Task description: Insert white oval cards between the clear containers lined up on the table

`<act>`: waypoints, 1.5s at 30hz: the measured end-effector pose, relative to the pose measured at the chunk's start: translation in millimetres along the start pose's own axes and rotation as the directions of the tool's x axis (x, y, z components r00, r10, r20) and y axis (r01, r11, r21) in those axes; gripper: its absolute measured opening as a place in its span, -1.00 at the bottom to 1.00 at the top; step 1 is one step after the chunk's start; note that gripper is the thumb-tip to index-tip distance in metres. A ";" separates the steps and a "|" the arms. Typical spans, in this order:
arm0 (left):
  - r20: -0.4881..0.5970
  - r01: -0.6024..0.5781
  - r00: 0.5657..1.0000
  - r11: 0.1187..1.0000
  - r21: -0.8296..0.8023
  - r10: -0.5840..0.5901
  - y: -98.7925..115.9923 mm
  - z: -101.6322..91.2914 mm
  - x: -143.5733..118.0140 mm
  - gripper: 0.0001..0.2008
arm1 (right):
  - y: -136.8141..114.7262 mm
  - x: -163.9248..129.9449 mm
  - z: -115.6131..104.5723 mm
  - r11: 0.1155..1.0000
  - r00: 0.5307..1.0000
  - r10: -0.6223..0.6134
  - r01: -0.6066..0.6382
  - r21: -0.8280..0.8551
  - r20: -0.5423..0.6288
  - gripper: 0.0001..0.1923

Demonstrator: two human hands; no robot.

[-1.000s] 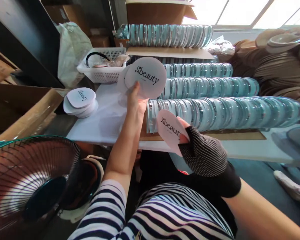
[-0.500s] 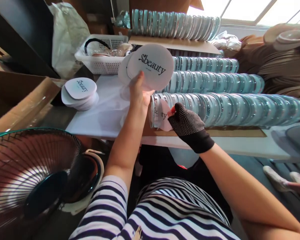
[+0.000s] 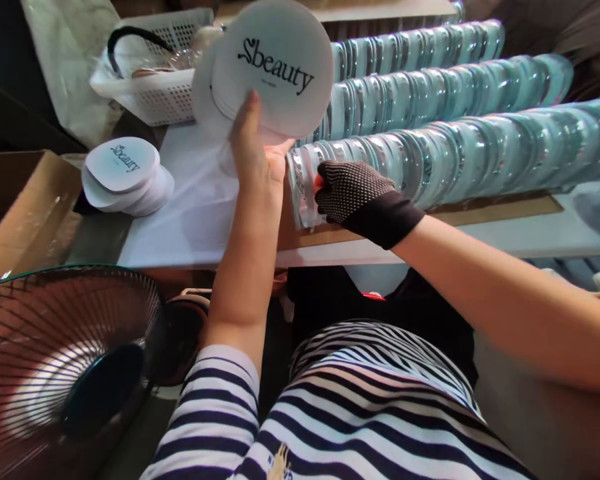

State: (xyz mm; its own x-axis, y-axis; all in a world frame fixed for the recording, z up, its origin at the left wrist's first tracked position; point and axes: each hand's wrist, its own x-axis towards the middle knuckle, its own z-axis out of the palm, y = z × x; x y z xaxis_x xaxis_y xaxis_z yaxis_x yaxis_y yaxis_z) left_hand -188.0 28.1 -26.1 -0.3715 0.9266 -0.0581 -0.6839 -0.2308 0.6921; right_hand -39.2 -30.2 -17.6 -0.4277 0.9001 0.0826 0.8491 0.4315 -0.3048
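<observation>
Left hand (image 3: 254, 150), bare, pinches a fanned sheaf of round white "Sbeauty" cards (image 3: 273, 67) between thumb and fingers, held up just above the near end of the front row of clear round cases (image 3: 430, 157). Right hand (image 3: 353, 193), in a black dotted glove, rests curled against that row's near end, fingers on the first cases; cannot tell if it grips anything. Loose card stack (image 3: 125, 175) lies on the white table (image 3: 200, 220), well left of the row; white basket (image 3: 153, 90) behind it, fan (image 3: 65, 367) below.

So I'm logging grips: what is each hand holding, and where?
Left hand pinches a fan of round "beauty" cards at their lower edge. Gloved right hand presses the front row of clear discs; any grip is hidden.
</observation>
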 end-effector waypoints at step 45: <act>-0.002 -0.301 0.934 0.793 0.529 0.356 -2.6 -31.7 24.2 -0.53 | 5.1 -5.0 0.4 0.983 0.968 -0.159 0.173 -0.057 0.193 -0.70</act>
State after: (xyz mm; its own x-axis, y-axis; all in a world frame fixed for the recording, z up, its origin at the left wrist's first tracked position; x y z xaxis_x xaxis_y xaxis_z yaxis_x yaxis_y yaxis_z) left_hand -215.2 41.8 -52.2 -0.5923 0.7828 0.1907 -0.0982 -0.3051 0.9472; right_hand -32.9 -32.5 -20.0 -0.6094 0.7910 -0.0549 0.7784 0.5836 -0.2315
